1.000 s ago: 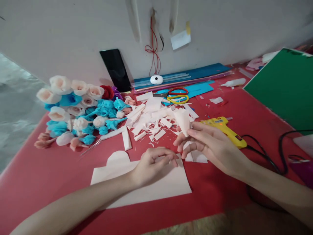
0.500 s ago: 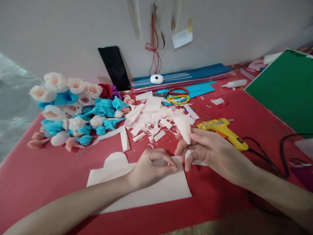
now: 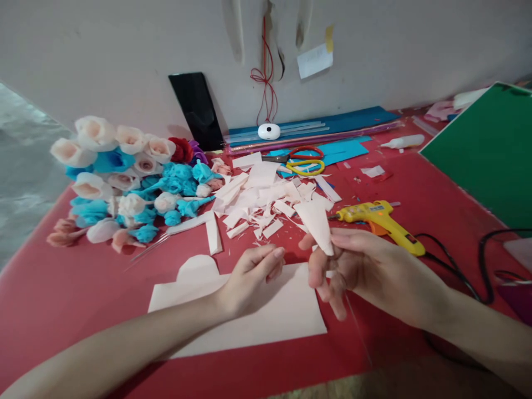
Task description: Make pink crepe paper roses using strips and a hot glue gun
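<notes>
My right hand [image 3: 374, 269] pinches a cream paper flower bud [image 3: 315, 223] at its narrow base. The bud is cone-shaped, with the wide end pointing up and away from me, and a thin wire stem [image 3: 358, 321] slants down below the hand. My left hand [image 3: 253, 277] is closed, thumb against curled fingers, above a flat cream paper sheet [image 3: 199, 332]. Whatever it holds, if anything, is hidden. A rounded cream paper piece [image 3: 198, 268] touches the sheet's far edge. Just beyond the right hand lies a yellow glue gun [image 3: 380, 219].
Finished paper flowers [image 3: 95, 134] are piled at left. Cream paper scraps [image 3: 266, 191] and scissors [image 3: 305, 160] lie mid-table, beside blue paper [image 3: 344, 149]. A black phone [image 3: 197, 108] leans on the wall. A glue bottle [image 3: 405, 142] and green board [image 3: 486, 160] are at right, with black cord [image 3: 451, 269].
My left hand has drawn back leftward from the right hand, its fingers curling tighter. My right hand has shifted slightly right and lower with the bud, and the wire shows more below it.
</notes>
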### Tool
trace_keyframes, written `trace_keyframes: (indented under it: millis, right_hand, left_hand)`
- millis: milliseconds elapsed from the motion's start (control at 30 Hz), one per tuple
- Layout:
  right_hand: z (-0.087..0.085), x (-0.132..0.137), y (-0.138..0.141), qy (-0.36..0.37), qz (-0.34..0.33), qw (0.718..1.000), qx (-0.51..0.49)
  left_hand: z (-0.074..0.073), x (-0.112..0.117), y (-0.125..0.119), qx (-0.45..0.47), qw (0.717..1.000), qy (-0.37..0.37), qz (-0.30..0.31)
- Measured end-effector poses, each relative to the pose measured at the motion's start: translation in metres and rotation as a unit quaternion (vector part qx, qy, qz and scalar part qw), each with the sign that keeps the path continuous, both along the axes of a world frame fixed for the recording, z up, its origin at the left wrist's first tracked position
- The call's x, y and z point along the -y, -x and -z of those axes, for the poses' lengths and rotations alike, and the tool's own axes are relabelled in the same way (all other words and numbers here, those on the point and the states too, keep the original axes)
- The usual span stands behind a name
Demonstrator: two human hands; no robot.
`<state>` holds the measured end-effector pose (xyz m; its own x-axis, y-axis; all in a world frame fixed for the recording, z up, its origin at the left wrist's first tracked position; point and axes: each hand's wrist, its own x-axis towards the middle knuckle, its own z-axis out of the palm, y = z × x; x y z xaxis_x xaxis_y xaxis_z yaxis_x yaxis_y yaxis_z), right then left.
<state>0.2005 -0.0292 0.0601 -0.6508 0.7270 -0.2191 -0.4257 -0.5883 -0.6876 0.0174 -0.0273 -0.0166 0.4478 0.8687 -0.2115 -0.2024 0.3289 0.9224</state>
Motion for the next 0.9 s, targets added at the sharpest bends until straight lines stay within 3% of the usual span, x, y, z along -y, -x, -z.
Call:
trace_keyframes:
  millis: [233,400,633,900]
  right_hand:
    - [-0.003,0.001,-0.001,0.026,-0.038,0.999,0.009]
    - [0.002,0.002,-0.002,0.008,-0.077,0.996,0.053]
    - [0.005,0.007,0.005,-0.023,-0.116,0.981,0.154]
    - [0.000,0.011,0.006,-0.141,-0.093,0.942,0.289]
  left_hand:
    - [-0.012,-0.010,-0.003,-0.016,0.995,-0.036,-0.088]
    - [-0.029,-0.016,0.003,0.004,0.997,-0.039,-0.064]
    - [-0.047,0.001,0.004,0.061,0.997,-0.052,0.015]
    - [-0.051,-0.008,0.011,0.029,0.993,-0.090,-0.070]
